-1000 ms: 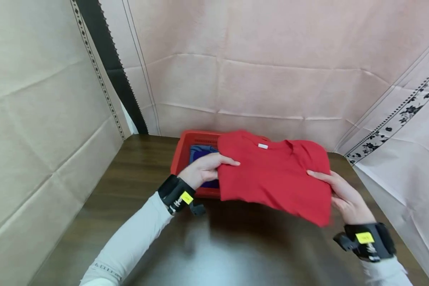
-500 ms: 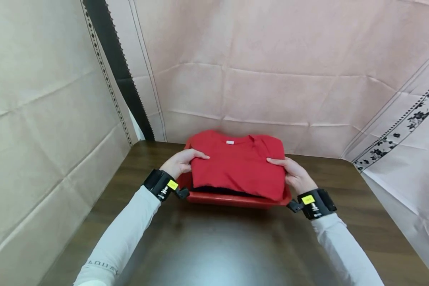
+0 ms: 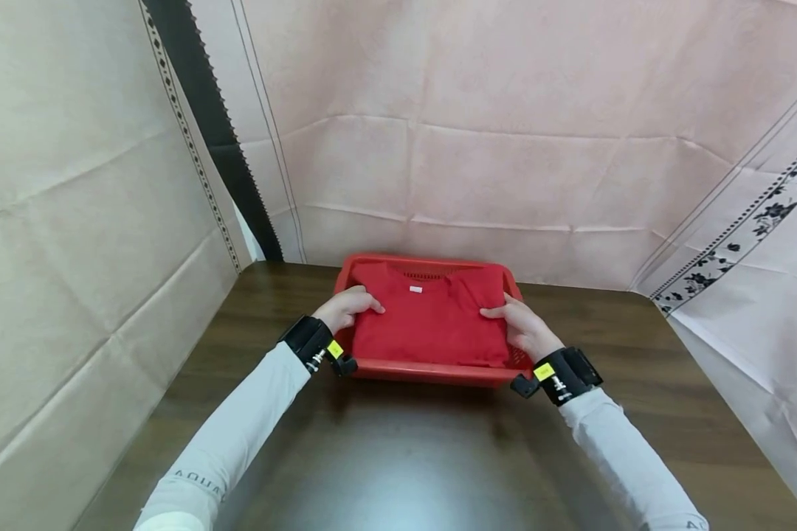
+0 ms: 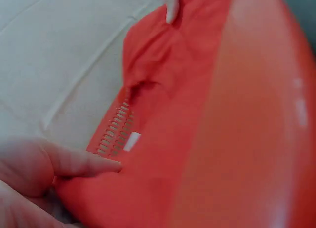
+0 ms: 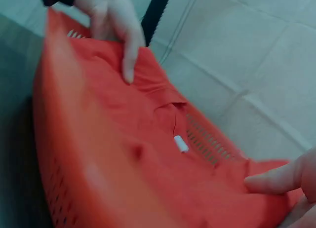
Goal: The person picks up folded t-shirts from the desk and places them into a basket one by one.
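Note:
A folded red T-shirt with a white neck label lies flat inside a red plastic basket. My left hand pinches the shirt's left side, its thumb on top and its other fingers tucked under the cloth. On the opposite side, my right hand pinches the right edge in the same way. The left wrist view shows the left hand at the fold, close to the basket's slotted far wall. In the right wrist view the right hand has its thumb on the cloth.
The basket stands at the back of a dark wooden table, close to a pale cloth backdrop. Another cloth panel rises on the left. Each wrist wears a black strap with a camera.
Both hands have carried the red T-shirt leftward over the basket and lowered it inside. The basket's rim shows around it now, and the darker clothes seen earlier are covered.

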